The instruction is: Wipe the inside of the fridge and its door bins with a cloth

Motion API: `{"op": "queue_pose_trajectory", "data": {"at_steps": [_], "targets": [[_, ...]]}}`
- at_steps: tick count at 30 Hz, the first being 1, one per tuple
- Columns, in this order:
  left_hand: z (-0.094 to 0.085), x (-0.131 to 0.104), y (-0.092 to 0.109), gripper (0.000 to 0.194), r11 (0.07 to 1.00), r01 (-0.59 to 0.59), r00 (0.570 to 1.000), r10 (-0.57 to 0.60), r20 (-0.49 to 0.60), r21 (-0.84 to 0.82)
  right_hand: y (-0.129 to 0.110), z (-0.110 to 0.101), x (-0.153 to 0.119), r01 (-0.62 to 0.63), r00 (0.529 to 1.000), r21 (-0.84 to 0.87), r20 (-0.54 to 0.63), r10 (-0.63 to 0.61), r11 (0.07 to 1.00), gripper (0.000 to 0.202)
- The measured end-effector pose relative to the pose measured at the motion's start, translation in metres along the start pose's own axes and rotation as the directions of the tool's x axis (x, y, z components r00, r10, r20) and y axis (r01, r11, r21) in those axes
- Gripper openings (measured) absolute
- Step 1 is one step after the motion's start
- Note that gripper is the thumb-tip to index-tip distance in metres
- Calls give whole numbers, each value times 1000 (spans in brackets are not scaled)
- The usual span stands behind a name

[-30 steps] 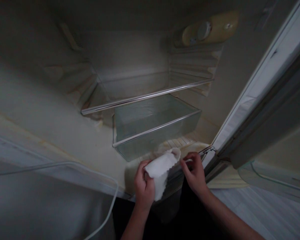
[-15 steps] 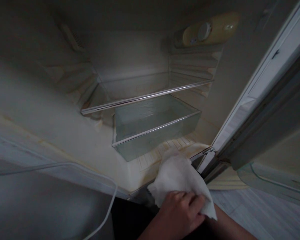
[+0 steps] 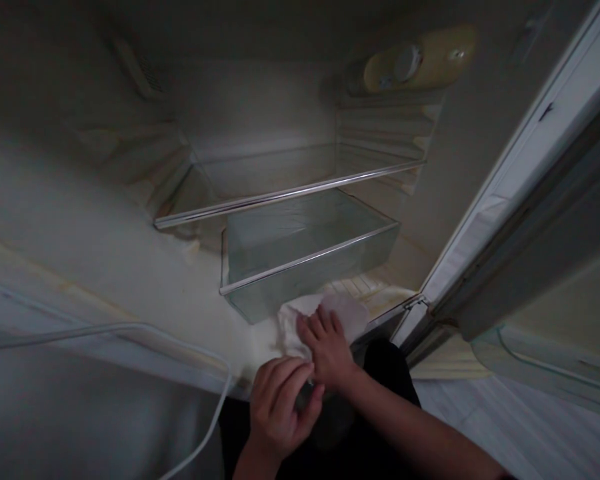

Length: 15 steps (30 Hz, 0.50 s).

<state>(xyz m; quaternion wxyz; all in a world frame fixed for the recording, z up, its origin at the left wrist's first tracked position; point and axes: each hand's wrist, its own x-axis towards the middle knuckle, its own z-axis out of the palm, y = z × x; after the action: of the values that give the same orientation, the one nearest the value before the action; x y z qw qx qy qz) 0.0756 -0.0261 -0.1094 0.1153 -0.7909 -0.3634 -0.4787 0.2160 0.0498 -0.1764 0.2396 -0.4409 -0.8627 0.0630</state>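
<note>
A: Head view: what occupies the lower centre?

B: A white cloth [image 3: 353, 317], spread over the front part of the cabinet floor [image 3: 375, 287] in an open refrigerator, just below the near side of a clear drawer [image 3: 260, 297]. The ribbed surface shows to the right of the cloth.

A: Position of the right hand [image 3: 327, 350]?

B: Laid across the middle of the cloth, back upward, fingers extended and slightly parted. The cloth lies beneath the fingers; the hand is wide rather than closed around it.

A: And the left hand [image 3: 280, 403]?

B: Nearer the wearer, beside the right hand and by the near edge of the cloth. Fingers are bent, thumb set a little apart. Whether a corner of cloth is pinched between them cannot be told; the area is dim and partly covered.

A: Surrounding parts?

B: Above the drawer, a glass shelf with a bright front trim [image 3: 290, 195] crosses the compartment at a slant. Upper right, on the side wall, a yellowed control housing [image 3: 443, 57] bears a round white dial [image 3: 408, 63]. At right, the door [image 3: 540, 260] stands open, with a transparent door bin [image 3: 540, 367] low on it, above grey flooring [image 3: 480, 407].

A: Lower left?

B: A white cable [image 3: 143, 327] runs along the cabinet's front edge, then bends downward, to the left of the left hand.
</note>
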Motion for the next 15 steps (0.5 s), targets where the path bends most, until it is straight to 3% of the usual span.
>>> {"op": "queue_pose_trajectory", "data": {"at_steps": [3,6,8,10,12,15], "targets": [[-3,3,-5,24,987,-74,997,75,-6,141,-40,26,21,72,994,-42,85,-68,997,68],[-12,-1,-18,22,922,-165,985,169,18,350,-49,25,29,155,982,2,105,-155,988,70],[-21,-9,-33,24,842,-216,973,227,38,495,-32,12,27,144,986,42,79,-147,989,77],[-30,-20,-51,29,762,-178,973,229,-2,622,-1,-6,20,56,998,48,35,-57,997,82],[-36,-31,-68,35,683,-160,963,266,-39,713,36,-23,12,-74,997,2,-14,74,997,77],[-36,-45,-85,43,623,-86,976,208,-58,778,92,-45,2,-232,971,-123,-81,224,965,65]]}}
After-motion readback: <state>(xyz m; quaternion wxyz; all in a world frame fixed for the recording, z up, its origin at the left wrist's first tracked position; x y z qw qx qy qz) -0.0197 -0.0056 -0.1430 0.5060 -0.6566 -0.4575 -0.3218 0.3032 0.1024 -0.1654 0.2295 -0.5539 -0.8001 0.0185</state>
